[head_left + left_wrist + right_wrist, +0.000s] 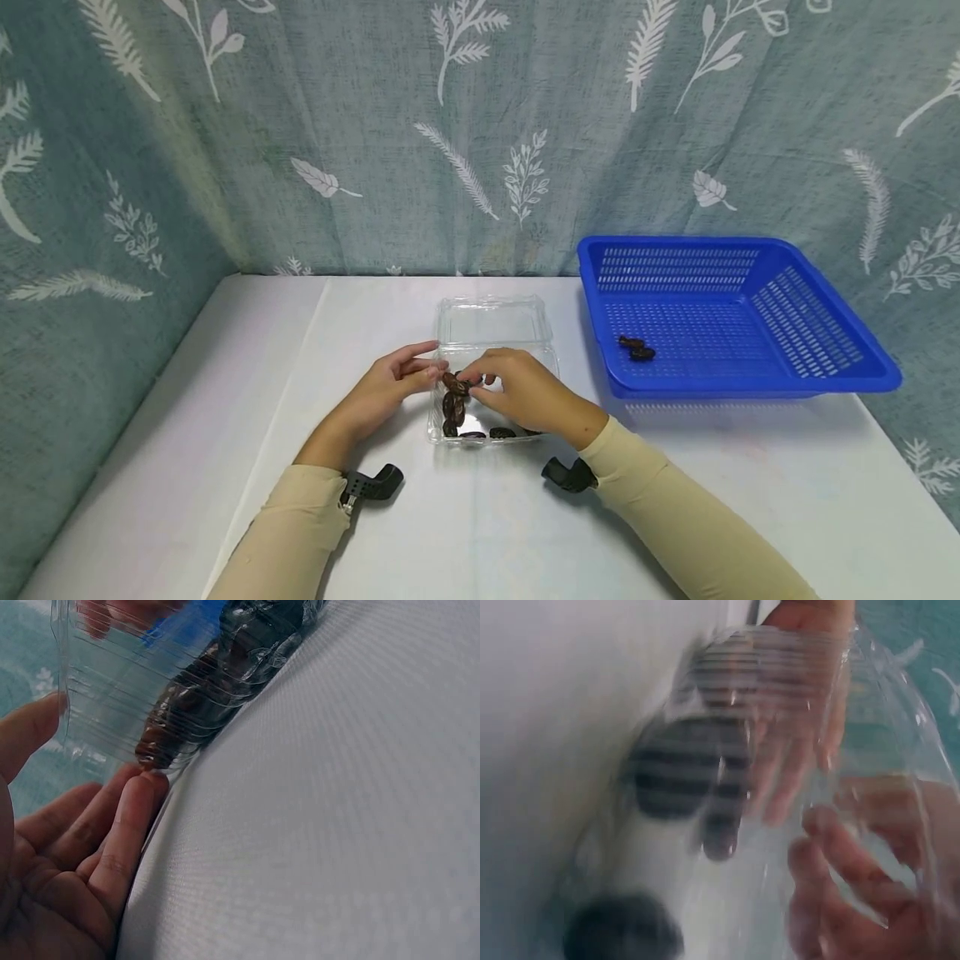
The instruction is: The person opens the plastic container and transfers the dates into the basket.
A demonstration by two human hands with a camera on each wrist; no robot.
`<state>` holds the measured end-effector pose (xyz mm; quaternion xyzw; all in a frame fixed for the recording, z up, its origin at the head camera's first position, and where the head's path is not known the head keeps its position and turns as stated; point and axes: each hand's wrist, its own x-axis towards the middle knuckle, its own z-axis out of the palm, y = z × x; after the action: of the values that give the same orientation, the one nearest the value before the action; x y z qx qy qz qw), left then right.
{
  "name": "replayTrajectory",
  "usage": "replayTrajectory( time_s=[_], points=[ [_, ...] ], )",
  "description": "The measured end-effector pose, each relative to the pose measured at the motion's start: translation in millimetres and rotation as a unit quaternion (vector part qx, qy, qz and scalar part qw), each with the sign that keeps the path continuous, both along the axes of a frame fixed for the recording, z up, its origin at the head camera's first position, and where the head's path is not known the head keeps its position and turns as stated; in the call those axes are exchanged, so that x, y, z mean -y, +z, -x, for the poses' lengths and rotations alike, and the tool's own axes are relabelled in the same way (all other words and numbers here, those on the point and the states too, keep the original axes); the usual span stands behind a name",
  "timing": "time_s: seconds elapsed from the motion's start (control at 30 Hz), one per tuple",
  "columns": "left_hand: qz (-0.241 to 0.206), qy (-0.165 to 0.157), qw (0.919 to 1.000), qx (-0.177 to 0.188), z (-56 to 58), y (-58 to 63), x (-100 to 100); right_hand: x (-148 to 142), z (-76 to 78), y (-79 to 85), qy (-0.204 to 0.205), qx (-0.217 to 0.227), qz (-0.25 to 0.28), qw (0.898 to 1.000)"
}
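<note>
A clear plastic clamshell box [495, 333] stands with its lid tipped back. Brown, wrinkled dates [453, 408] lie along its left and front sides, some on top of others. My left hand [390, 383] rests against the box's left wall; in the left wrist view its fingertips [139, 787] touch the plastic near the dates [187, 712]. Over the box's inside, my right hand [517, 383] has its fingertips beside the uppermost dates. In the blurred right wrist view, nothing shows between the right hand's fingers [810, 862], which sit apart from the dark dates [682, 769].
A blue slotted basket [735, 387] stands to the right with a few dates [637, 350] near its left side. White cloth [225, 400] covers the table. A leaf-patterned curtain [360, 225] hangs behind. Black wrist mounts [375, 482] are on both forearms.
</note>
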<state>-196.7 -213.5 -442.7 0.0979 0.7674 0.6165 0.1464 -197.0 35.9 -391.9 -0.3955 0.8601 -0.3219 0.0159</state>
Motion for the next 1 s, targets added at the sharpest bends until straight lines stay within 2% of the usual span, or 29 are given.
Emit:
replayTrajectory(
  time_s=[0.13,0.5,0.73,1.0],
  points=[
    [0.003,-0.002,1.0,0.006,0.6,-0.4,-0.3,5.8,-1.0,-4.2,0.009,0.036,-0.002,0.999],
    [0.009,-0.005,0.9999,0.004,0.6,1.8,-0.4,11.1,-1.8,-16.1,0.02,0.05,-0.036,0.998],
    [0.007,0.001,1.0,0.002,-0.4,2.7,-1.4,13.3,-0.9,-18.5,0.019,0.036,-0.048,0.998],
    [0.009,0.003,1.0,0.003,1.5,0.0,-0.2,13.2,1.9,-20.8,0.022,0.016,-0.093,0.995]
  ],
)
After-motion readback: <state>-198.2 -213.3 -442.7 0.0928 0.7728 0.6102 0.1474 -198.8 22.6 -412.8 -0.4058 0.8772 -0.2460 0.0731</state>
